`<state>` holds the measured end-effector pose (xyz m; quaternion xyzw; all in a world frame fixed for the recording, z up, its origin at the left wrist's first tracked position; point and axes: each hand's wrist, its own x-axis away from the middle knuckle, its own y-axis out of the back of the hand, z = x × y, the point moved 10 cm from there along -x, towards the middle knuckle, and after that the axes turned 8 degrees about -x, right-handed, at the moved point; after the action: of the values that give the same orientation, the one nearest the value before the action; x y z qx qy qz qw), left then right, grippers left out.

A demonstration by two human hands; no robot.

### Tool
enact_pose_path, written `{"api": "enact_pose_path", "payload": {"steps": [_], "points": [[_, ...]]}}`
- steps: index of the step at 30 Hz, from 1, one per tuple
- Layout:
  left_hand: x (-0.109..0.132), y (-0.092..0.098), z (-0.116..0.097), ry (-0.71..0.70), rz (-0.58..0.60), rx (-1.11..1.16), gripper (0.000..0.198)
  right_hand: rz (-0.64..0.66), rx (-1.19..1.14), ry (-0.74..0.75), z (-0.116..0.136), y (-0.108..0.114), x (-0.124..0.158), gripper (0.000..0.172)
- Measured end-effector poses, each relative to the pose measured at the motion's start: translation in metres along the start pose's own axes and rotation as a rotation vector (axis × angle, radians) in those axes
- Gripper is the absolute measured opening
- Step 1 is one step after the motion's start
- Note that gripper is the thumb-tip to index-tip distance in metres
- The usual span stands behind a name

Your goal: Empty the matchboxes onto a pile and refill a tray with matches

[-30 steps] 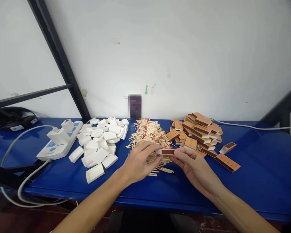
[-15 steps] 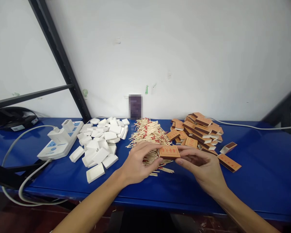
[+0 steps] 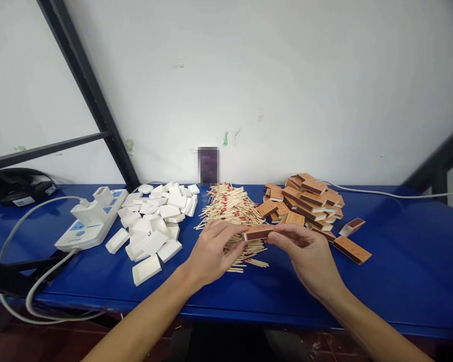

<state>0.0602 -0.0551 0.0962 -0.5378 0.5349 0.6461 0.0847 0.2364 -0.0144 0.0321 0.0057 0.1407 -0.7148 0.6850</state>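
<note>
Between my two hands, above the front of the match pile, is an orange matchbox point(image 3: 258, 233) with its dark striking side turned toward me. The fingers and thumb of my left hand point(image 3: 215, 249) close on its left end. My right hand point(image 3: 305, 251) pinches its right end between thumb and fingers. Under and behind the box spreads a heap of loose red-tipped matches point(image 3: 232, 206). To the left lies a pile of white matchbox trays point(image 3: 154, 221); to the right, a pile of orange matchboxes point(image 3: 309, 196).
A white power strip point(image 3: 94, 226) with plugs and cables sits at the left, by a black metal frame point(image 3: 90, 90). A black headset-like object point(image 3: 18, 186) lies behind it. Two orange boxes, one a matchbox point(image 3: 352, 250), lie apart at the right on the blue table point(image 3: 407, 271).
The matchbox has tilted, so its dark side now faces me instead of its printed top. My right hand has drawn in slightly leftward. The view has shifted a little.
</note>
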Motion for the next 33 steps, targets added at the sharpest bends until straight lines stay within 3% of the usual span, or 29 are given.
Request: {"api": "enact_pose_path", "payload": {"steps": [10,21,24,28,31,33], "points": [[0.003,0.006,-0.013,-0.130,-0.070,-0.186,0.030,0.069,-0.037,-0.058,-0.007,-0.007,-0.003,0.027],[0.005,0.005,-0.018,-0.208,-0.065,-0.192,0.035,0.183,-0.156,-0.215,-0.007,-0.024,-0.005,0.034],[0.004,0.004,-0.018,-0.199,-0.064,-0.165,0.039,0.237,-0.098,-0.241,-0.007,-0.025,-0.005,0.036],[0.004,0.006,-0.012,-0.165,-0.067,-0.135,0.044,0.284,0.157,-0.095,0.004,-0.023,-0.004,0.043],[0.004,0.007,-0.005,-0.122,-0.043,-0.130,0.046,0.361,0.529,0.182,0.022,-0.034,-0.001,0.062],[0.004,0.006,0.000,-0.107,0.003,-0.139,0.045,0.408,0.742,0.358,0.031,-0.043,0.001,0.054]]}}
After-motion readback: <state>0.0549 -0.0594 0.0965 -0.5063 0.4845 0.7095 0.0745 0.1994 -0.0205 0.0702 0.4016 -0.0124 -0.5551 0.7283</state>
